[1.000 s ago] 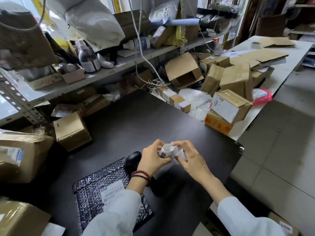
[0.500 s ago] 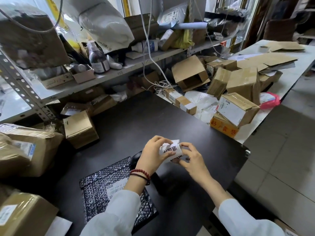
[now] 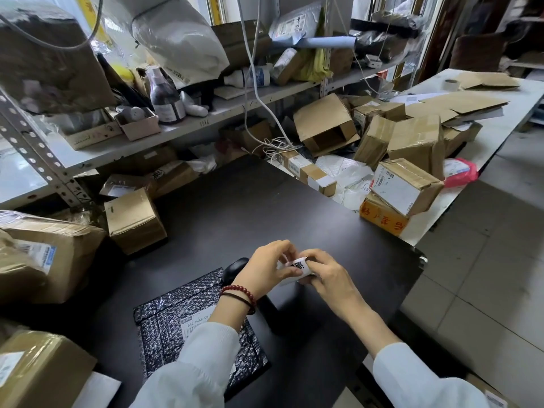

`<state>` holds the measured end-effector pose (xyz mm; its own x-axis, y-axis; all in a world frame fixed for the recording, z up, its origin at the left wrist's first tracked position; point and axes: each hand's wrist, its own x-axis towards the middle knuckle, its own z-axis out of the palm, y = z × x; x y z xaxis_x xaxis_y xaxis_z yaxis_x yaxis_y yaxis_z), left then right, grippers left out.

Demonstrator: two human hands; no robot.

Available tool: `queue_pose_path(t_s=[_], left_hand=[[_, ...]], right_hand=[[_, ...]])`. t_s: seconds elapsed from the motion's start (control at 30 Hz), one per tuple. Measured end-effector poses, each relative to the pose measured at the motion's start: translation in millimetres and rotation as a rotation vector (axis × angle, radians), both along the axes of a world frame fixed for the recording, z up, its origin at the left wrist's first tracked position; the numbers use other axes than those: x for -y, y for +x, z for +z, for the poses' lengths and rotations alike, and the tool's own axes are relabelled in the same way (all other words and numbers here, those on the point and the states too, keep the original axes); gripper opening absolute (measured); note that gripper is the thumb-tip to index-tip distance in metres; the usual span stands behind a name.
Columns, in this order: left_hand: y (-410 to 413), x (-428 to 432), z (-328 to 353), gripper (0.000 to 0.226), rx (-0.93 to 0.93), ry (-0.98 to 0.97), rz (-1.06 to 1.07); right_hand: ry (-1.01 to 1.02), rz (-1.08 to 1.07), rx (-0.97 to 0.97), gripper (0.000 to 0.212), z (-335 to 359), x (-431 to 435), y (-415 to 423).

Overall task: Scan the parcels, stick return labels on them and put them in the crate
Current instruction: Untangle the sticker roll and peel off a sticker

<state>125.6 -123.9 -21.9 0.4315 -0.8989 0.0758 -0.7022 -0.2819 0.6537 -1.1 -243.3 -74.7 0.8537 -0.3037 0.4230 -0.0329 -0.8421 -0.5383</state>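
Over the black table [image 3: 235,213], my left hand [image 3: 266,269] and my right hand [image 3: 329,278] both pinch a small white roll of labels [image 3: 298,267] with black print on it. Their fingertips meet on the roll, which is partly hidden by them. Below my left forearm a dark speckled mailer bag [image 3: 167,322] lies flat on the table with a white shipping label [image 3: 195,322] facing up. A black scanner [image 3: 234,267] stands just behind my left wrist, mostly hidden.
Cardboard parcels [image 3: 134,219] crowd the table's left side and a heap of boxes [image 3: 406,184] lies on the white table at right. A metal shelf [image 3: 188,128] with bottles, bags and hanging cables runs along the back. Tiled floor lies to the right.
The hands have drawn closer together on the label roll and turned it, so the printed face now shows between the fingers. The view has shifted slightly.
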Motion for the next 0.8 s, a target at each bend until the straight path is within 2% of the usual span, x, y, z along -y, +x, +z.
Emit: queue_pose_path(t_s=[0.27, 0.6, 0.7, 0.8], left_hand=[[-0.6, 0.3, 1.1, 0.025, -0.022, 0.054, -0.049], [-4.6, 0.6, -0.2, 0.027, -0.045, 0.059, -0.031], [-5.0, 0.1, 4.8, 0.034, -0.095, 0.005, 0.015], [-4.3, 1.7, 9.0, 0.034, -0.056, -0.006, 0.027]], right_hand=[[0.101, 0.053, 0.001, 0.032, 0.0, -4.0, 0.4], [0.011, 0.047, 0.015, 0.036, -1.8, -3.2, -2.6], [0.024, 0.047, 0.007, 0.031, -1.9, 1.8, -1.9], [0.040, 0.054, 0.008, 0.025, -0.2, 3.9, -0.3]])
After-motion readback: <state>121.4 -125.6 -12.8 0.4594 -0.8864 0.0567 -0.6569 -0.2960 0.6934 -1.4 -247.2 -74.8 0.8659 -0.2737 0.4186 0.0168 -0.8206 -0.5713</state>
